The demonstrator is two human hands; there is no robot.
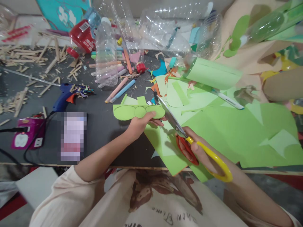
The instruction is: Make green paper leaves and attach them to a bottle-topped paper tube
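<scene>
A light green paper piece with a drawn bow-like outline, two ovals and a circle between them, is pinched in my left hand. Its lower edge follows the outline, while paper stands above the line along the top. My right hand is closed on a pair of scissors with one yellow and one red handle loop. The blades point up and to the left, close by the paper's right end; whether they touch it I cannot tell. Green paper sheets lie beneath and beside my right hand.
At left are a blue glue gun, a phone, a purple box and scattered wooden sticks. Clear plastic bottles, chalk-like coloured sticks and a red bottle lie further back. A cutter knife rests on paper scraps.
</scene>
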